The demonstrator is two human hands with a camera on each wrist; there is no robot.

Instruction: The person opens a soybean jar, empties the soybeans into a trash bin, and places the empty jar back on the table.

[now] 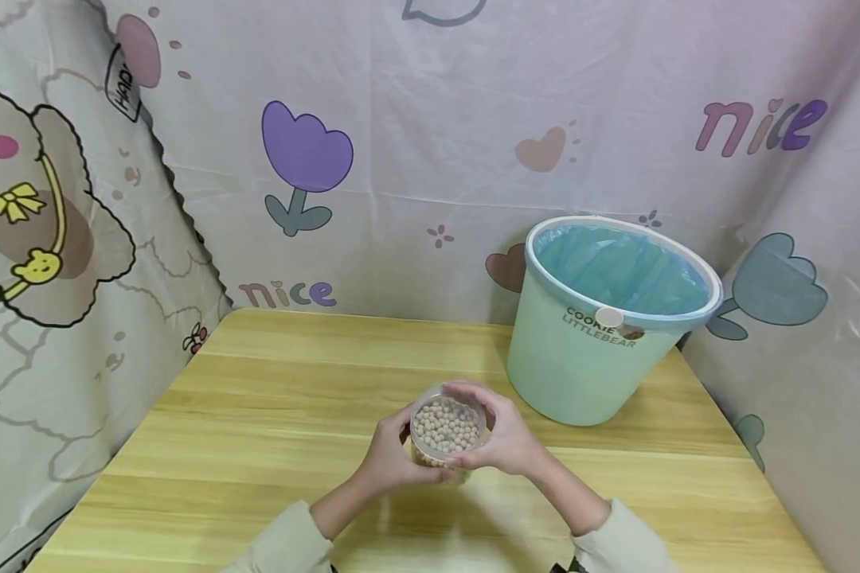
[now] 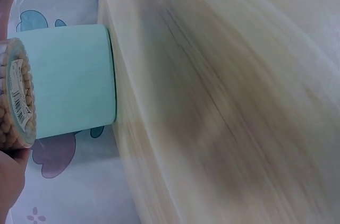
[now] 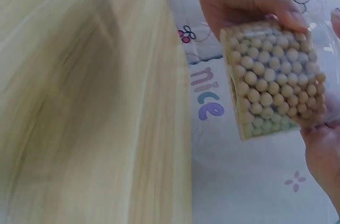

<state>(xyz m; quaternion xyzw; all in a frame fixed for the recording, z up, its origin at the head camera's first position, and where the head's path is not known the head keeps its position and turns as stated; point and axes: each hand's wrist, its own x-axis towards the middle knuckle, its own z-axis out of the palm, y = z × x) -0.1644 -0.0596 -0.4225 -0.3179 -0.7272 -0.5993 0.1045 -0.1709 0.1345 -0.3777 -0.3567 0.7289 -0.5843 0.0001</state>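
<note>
Both hands grip a clear plastic jar point(image 1: 447, 430) filled with small beige balls, held over the table with its round top toward the head camera. My left hand point(image 1: 392, 458) wraps the jar's lower left side, thumb along the front. With fingers behind and thumb in front, my right hand point(image 1: 503, 434) grips the clear rim at the upper right. The left wrist view shows the jar's base point(image 2: 20, 94), which carries a white barcode label. In the right wrist view, the jar's side point(image 3: 273, 75) lies between the two hands, with the balls packed inside.
A pale green bin point(image 1: 580, 362) lined with a blue bag stands at the table's back right. The wood-grain table point(image 1: 272, 414) spreads under the hands. A patterned cloth point(image 1: 430, 159) hangs behind it and along both sides.
</note>
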